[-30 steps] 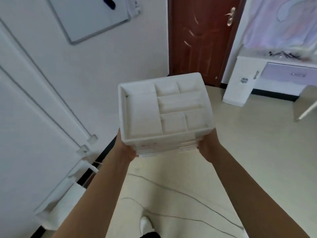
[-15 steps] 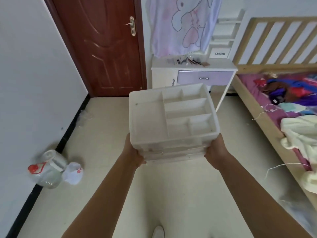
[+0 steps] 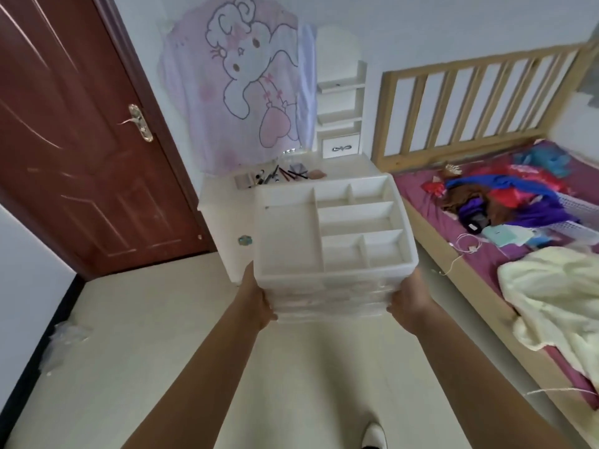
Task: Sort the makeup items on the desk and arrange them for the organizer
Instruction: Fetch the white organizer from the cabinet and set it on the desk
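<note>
Being clamped at its lower sides by the left grip [image 3: 257, 303] and the right grip [image 3: 410, 299], the empty organizer [image 3: 288, 241] is being held above the floor. Makeup items [image 3: 275, 176] are lying scattered at 12 o'clock beyond it on the counter [image 3: 220, 202]; sorting is judged not yet begun.

We see the white plastic organizer [image 3: 291, 241] in the air, almost level, with the left hand [image 3: 257, 299] and the right hand [image 3: 410, 299] gripping its lower sides. Its top is an open tray: one large compartment on the left; on the right, two small ones at the back, one wide in the middle, two small at the front. Below are translucent drawers, closed. Behind it stands the white desk [image 3: 220, 196]. On its top the makeup items [image 3: 275, 176] lie scattered: thin dark pencils or brushes and a pink sponge [image 3: 316, 174].
</note>
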Tool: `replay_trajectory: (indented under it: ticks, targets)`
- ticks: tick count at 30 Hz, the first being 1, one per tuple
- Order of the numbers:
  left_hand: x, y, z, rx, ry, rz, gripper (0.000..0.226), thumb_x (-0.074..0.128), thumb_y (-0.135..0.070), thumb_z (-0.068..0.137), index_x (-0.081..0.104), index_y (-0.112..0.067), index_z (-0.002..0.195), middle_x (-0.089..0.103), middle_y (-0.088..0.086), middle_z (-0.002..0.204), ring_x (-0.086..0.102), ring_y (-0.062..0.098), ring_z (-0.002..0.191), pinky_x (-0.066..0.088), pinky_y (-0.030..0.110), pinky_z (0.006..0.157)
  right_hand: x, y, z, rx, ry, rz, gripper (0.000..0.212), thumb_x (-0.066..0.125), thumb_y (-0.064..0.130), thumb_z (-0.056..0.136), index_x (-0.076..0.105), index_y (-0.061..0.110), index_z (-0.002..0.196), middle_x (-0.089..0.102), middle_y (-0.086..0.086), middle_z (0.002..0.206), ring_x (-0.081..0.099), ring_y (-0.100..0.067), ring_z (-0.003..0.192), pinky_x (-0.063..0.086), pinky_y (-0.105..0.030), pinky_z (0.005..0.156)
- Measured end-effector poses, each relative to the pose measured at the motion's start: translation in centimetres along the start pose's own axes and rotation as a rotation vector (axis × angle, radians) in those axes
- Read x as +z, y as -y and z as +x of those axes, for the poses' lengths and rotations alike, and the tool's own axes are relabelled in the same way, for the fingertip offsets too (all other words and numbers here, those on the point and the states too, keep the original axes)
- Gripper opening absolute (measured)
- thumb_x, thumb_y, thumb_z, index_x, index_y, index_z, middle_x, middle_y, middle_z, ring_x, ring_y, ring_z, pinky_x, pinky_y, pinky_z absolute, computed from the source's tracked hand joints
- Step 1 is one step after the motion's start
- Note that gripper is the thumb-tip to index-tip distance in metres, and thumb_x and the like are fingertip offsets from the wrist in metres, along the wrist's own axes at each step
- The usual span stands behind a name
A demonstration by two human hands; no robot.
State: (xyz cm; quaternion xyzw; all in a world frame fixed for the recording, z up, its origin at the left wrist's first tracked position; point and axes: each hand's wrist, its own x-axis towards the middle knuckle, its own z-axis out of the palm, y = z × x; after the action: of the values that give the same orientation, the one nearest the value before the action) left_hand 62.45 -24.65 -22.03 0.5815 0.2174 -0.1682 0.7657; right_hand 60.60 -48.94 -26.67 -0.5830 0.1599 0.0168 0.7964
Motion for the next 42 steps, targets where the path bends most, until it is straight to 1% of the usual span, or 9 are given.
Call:
replay_trajectory:
  ticks: [3, 7, 11, 16, 22, 31, 37, 39, 42]
  targets:
    - [5.2, -3.4, 6.1, 0.006, -0.020, 0.086, 0.043, 0.057, -0.050, 0.068, 0.068, -0.028, 0.104, 0.068, 0.005, 0.113, 0.062, 0.029, 0.101, 0.045, 0.041, 0.068, -1.9, 3.9, 8.1, 0.033, 0.018, -0.004, 0.044, 0.036, 0.041, 0.100, 0.075, 0.023, 0.110, 0.074, -0.012, 0.112, 0.071, -0.035, 0.101, 0.056, -0.052, 0.087]
    - [9.7, -8.5, 14.1, 0.043, -0.043, 0.126, 0.035, 0.045, -0.049, 0.093, 0.070, -0.032, 0.110, 0.075, 0.000, 0.109, 0.071, 0.021, 0.097, 0.053, 0.042, 0.074, -2.6, 8.9, 18.2, 0.062, 0.035, 0.012, 0.044, 0.037, 0.036, 0.100, 0.078, 0.023, 0.101, 0.075, -0.011, 0.103, 0.071, -0.034, 0.100, 0.057, -0.048, 0.086]
    - [13.1, -12.8, 21.7, 0.053, 0.070, 0.140, 0.039, 0.033, -0.051, 0.101, 0.068, -0.034, 0.103, 0.078, -0.008, 0.090, 0.074, 0.009, 0.072, 0.052, 0.030, 0.058, -2.5, 11.8, 27.9, 0.123, 0.111, 0.078, 0.063, 0.026, 0.036, 0.106, 0.080, 0.026, 0.074, 0.072, 0.002, 0.073, 0.072, -0.015, 0.068, 0.055, -0.026, 0.055]
    - [15.7, -16.4, 34.2, 0.024, 0.085, 0.035, 0.046, 0.034, -0.049, 0.098, 0.073, -0.025, 0.102, 0.077, 0.004, 0.097, 0.075, 0.022, 0.080, 0.057, 0.036, 0.054, -1.4, 13.5, 40.8, 0.098, 0.058, 0.037, 0.060, 0.032, 0.063, 0.099, 0.073, 0.024, 0.117, 0.073, -0.007, 0.112, 0.070, -0.030, 0.104, 0.056, -0.043, 0.081]
    - [19.4, -21.5, 48.2, -0.064, 0.113, 0.041, 0.049, 0.035, -0.061, 0.094, 0.076, -0.034, 0.090, 0.078, -0.002, 0.093, 0.071, 0.026, 0.092, 0.054, 0.046, 0.082, 0.7, 16.1, 53.2, 0.048, -0.108, 0.023, 0.053, 0.033, 0.054, 0.101, 0.075, 0.024, 0.112, 0.072, -0.010, 0.117, 0.068, -0.033, 0.110, 0.057, -0.043, 0.078]
    - [27.1, -23.9, 62.3, -0.187, 0.178, 0.087, 0.072, 0.049, -0.074, 0.069, 0.060, -0.026, 0.122, 0.066, 0.002, 0.127, 0.063, 0.028, 0.112, 0.047, 0.055, 0.101, -3.6, 17.2, 66.1, -0.010, -0.274, 0.106, 0.052, 0.040, 0.051, 0.100, 0.061, 0.018, 0.134, 0.064, -0.015, 0.131, 0.060, -0.039, 0.121, 0.048, -0.059, 0.100]
    - [33.3, -22.5, 71.4, -0.247, 0.058, 0.039, 0.037, 0.041, -0.055, 0.089, 0.063, -0.045, 0.061, 0.063, -0.010, 0.089, 0.057, 0.019, 0.097, 0.041, 0.046, 0.100, -9.4, 16.0, 76.8, 0.058, -0.316, 0.080, 0.056, 0.056, 0.055, 0.090, 0.062, 0.014, 0.129, 0.065, -0.012, 0.113, 0.063, -0.035, 0.102, 0.053, -0.045, 0.089]
    - [35.5, -22.2, 73.9, -0.278, -0.016, 0.020, 0.043, 0.040, -0.048, 0.096, 0.061, -0.039, 0.059, 0.059, -0.011, 0.079, 0.053, 0.018, 0.089, 0.043, 0.045, 0.092, -11.8, 15.6, 81.2, 0.149, -0.325, 0.071, 0.058, 0.067, 0.063, 0.078, 0.067, 0.015, 0.111, 0.061, -0.011, 0.095, 0.058, -0.033, 0.088, 0.052, -0.036, 0.077]
    - [38.2, -21.9, 76.6, -0.290, -0.135, -0.055, 0.031, 0.042, -0.042, 0.098, 0.052, -0.028, 0.073, 0.058, -0.007, 0.069, 0.051, 0.016, 0.073, 0.045, 0.036, 0.078, -13.9, 15.3, 85.8, 0.234, -0.307, 0.035, 0.035, 0.034, 0.033, 0.107, 0.054, 0.017, 0.083, 0.057, -0.002, 0.062, 0.058, -0.007, 0.045, 0.046, -0.015, 0.043]
